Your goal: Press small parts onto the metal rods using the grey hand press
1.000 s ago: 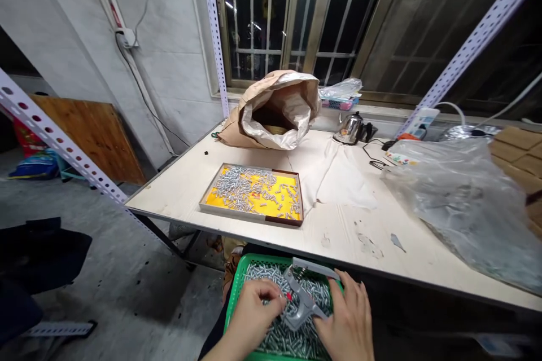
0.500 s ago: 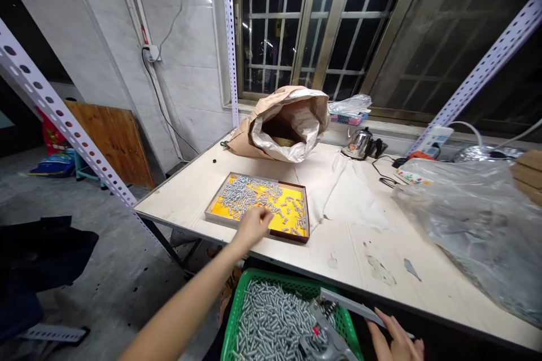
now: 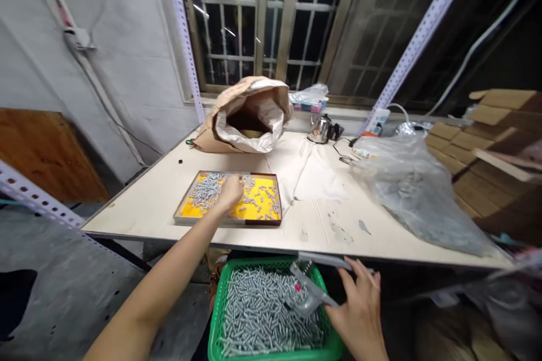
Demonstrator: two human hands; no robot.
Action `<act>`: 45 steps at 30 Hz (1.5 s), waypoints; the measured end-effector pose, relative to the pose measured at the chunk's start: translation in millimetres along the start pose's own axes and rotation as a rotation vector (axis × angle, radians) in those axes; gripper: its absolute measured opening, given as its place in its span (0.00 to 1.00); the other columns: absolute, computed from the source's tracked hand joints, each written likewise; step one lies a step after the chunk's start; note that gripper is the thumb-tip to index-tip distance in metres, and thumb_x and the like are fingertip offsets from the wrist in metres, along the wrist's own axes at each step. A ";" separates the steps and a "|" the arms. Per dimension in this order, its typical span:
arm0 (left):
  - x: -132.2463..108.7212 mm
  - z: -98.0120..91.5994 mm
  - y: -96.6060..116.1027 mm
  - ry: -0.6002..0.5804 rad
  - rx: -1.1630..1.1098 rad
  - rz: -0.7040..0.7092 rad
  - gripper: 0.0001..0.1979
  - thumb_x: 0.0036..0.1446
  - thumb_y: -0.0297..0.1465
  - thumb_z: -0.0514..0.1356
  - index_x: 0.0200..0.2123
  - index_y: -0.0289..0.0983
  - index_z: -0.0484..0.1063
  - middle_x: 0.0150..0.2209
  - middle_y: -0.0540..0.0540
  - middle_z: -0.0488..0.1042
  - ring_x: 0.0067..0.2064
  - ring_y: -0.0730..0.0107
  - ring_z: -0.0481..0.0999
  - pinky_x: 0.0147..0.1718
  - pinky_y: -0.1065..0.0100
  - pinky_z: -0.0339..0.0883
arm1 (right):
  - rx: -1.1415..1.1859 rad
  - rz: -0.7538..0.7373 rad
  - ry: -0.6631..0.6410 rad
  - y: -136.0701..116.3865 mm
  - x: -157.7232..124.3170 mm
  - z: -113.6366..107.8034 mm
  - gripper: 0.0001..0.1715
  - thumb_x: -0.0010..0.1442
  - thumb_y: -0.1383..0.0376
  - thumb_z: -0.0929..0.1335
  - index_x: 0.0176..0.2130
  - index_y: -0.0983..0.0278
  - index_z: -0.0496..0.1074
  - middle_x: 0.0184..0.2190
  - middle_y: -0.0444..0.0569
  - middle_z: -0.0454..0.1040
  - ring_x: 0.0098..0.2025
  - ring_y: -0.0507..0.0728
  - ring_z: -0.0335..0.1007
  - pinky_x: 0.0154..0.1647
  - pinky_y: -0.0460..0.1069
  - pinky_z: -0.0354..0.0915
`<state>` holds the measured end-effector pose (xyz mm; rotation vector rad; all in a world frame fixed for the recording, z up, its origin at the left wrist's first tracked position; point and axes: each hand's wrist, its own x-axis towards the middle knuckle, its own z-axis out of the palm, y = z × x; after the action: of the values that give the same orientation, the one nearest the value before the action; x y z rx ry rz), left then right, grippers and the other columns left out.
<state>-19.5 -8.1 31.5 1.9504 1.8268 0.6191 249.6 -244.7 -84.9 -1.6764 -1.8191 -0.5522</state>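
Note:
My left hand (image 3: 230,192) reaches forward over the yellow-bottomed tray (image 3: 271,221) on the table, fingers curled down among the small grey metal pieces scattered in it. What the fingers hold is hidden. My right hand (image 3: 359,309) rests on a grey metal hand tool (image 3: 305,293) with a red spot, lying on the pile of metal pieces in the green basket (image 3: 217,316) on my lap below the table edge.
An open brown paper sack (image 3: 249,115) stands behind the tray. White cloth (image 3: 317,175), a large clear plastic bag (image 3: 412,192), a small kettle (image 3: 320,127) and cardboard (image 3: 486,163) lie to the right. Perforated shelf posts (image 3: 38,203) frame the table.
My left hand left the basket and reached out to the yellow tray, moving further into it. The right hand stays by the tool. The view shifted right.

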 end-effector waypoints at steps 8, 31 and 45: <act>-148.5 45.2 2.8 -0.386 -0.920 -0.148 0.13 0.42 0.37 0.66 0.28 0.34 0.72 0.26 0.47 0.75 0.27 0.71 0.71 0.29 0.70 0.62 | 0.052 0.040 -0.115 -22.0 52.3 2.4 0.28 0.50 0.63 0.66 0.51 0.67 0.61 0.59 0.61 0.56 0.65 0.69 0.44 0.63 0.71 0.40; -170.9 61.7 -10.8 -0.665 -0.652 -0.069 0.04 0.40 0.30 0.63 0.20 0.35 0.72 0.21 0.53 0.70 0.26 0.72 0.65 0.29 0.71 0.56 | 0.120 -0.087 -0.191 -42.0 50.4 2.1 0.24 0.50 0.70 0.62 0.49 0.69 0.61 0.61 0.63 0.54 0.67 0.67 0.39 0.63 0.73 0.35; -172.1 51.8 -3.0 -0.837 -0.732 -0.003 0.05 0.39 0.29 0.65 0.19 0.33 0.73 0.19 0.54 0.68 0.25 0.74 0.62 0.28 0.72 0.55 | 0.134 -0.051 -0.306 -44.6 48.8 -9.2 0.34 0.40 0.72 0.62 0.51 0.69 0.60 0.64 0.62 0.50 0.67 0.67 0.38 0.64 0.72 0.33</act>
<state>-1.2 -178.9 -21.5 1.3753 0.9008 0.3103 205.6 -220.0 -41.2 -1.6980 -2.0682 -0.1949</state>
